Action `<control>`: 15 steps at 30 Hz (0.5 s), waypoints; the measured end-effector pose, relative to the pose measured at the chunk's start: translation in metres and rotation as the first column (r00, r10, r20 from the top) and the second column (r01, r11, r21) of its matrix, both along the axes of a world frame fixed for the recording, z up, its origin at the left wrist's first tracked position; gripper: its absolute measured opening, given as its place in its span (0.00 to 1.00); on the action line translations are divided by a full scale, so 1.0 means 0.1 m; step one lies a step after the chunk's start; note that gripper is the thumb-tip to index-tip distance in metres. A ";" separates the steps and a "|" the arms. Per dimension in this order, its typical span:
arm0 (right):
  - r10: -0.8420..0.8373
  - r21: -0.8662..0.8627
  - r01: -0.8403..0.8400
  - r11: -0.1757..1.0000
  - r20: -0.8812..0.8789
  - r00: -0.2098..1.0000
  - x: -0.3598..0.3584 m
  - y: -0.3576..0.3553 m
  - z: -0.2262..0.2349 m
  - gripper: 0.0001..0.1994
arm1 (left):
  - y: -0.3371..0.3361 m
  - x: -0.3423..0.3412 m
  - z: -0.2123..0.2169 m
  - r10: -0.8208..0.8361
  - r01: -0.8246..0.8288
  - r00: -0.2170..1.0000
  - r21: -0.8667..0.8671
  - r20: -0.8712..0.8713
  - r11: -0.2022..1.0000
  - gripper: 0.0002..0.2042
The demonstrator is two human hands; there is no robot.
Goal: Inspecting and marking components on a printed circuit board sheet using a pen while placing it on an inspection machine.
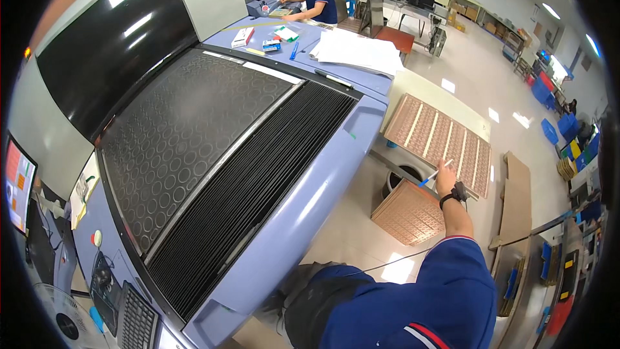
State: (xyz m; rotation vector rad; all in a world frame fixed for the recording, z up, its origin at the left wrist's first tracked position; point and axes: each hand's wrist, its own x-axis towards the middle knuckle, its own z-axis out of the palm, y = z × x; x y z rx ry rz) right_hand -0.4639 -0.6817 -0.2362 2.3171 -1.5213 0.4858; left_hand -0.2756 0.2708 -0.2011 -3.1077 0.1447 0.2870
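My right hand (445, 181), with a dark band on its wrist, is closed around a white and blue pen (431, 177). The pen slants, its blue end pointing down and to the left. Right by the hand, a copper-coloured panel (445, 130) with rows of repeated patterns lies on a pale board; whether the hand touches it, I cannot tell. Below and to the left of my wrist, more copper-coloured panels (410, 213) stand tilted in a stack. My left hand is out of the picture.
A large lavender machine with a black bed of circles (194, 136) and a ribbed black cover (258, 194) fills the left. White sheets (358, 52), a blue pen (294, 50) and small boxes lie on its far edge. Beyond, a person (316, 0) works. Shelving (536, 284) stands at right.
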 end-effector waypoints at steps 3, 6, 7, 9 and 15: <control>-0.038 0.237 0.041 0.971 -0.014 0.999 -0.03 0.09 0.20 0.16 | 0.04 0.00 0.02 -0.016 0.019 0.999 0.062 -0.046 0.998 0.16; -0.018 0.051 0.007 0.999 0.228 0.973 -0.06 0.19 0.89 0.16 | 0.05 -0.03 0.01 -0.039 0.059 0.991 0.161 -0.128 0.985 0.17; -0.083 -0.019 0.092 0.996 0.293 0.953 -0.03 0.20 1.23 0.15 | 0.06 -0.05 0.00 -0.048 0.079 0.986 0.198 -0.158 0.977 0.17; -0.101 -0.150 0.178 0.973 0.418 0.903 0.12 0.19 1.87 0.13 | 0.99 -0.32 -0.97 -0.235 0.215 0.972 0.326 0.022 0.921 0.17; 0.169 -0.327 0.154 0.933 0.772 0.613 0.04 0.07 2.72 0.08 | 1.06 -0.33 -1.19 -0.318 0.283 0.926 0.183 0.203 0.941 0.15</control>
